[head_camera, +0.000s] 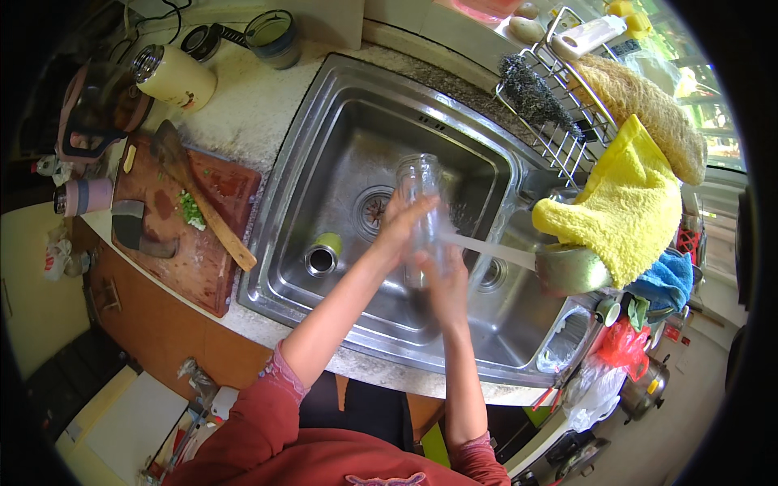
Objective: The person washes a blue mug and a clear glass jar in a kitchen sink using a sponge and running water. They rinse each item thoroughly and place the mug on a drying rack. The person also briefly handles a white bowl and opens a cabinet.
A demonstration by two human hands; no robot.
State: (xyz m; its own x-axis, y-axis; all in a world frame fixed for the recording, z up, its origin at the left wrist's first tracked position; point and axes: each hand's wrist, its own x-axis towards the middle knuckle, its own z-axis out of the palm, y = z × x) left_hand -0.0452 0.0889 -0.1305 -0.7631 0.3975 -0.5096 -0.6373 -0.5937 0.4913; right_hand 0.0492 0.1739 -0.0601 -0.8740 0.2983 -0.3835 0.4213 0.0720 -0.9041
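Observation:
Over the large basin of a stainless steel sink (304, 152), my left hand (401, 222) grips the upper part of a clear glass or plastic bottle (419, 176). My right hand (447, 282), blurred, is against the lower part of the same bottle. A stream of water (486, 245) runs from the faucet side on the right to the bottle and my right hand. Left of my hands, a small green cup with a metal rim (322, 255) lies tilted in the basin near the drain (374, 209).
On the left, a wooden cutting board (200, 267) holds a cleaver (130, 225), a wooden spatula (206, 206) and chopped greens (192, 209). A cream flask (182, 79) stands behind. At right are a yellow towel (632, 200), a metal pot (568, 270) and a wire rack (568, 164).

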